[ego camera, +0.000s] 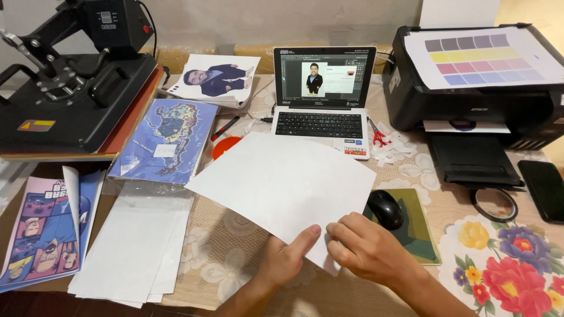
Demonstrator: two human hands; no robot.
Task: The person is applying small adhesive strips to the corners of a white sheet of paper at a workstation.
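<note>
Both hands pinching a blank white sheet [282, 182] by its near corner: left hand [286, 258] thumb on top, right hand [367, 246] fingers curled over the edge. Sheet lifted above tabletop [235, 235] middle, before laptop [323, 100]. Handling step; firm grip needed.

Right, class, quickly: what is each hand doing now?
Left hand: closed on the white sheet, thumb on top.
Right hand: fingers curled, pinching the same sheet's near edge.
</note>
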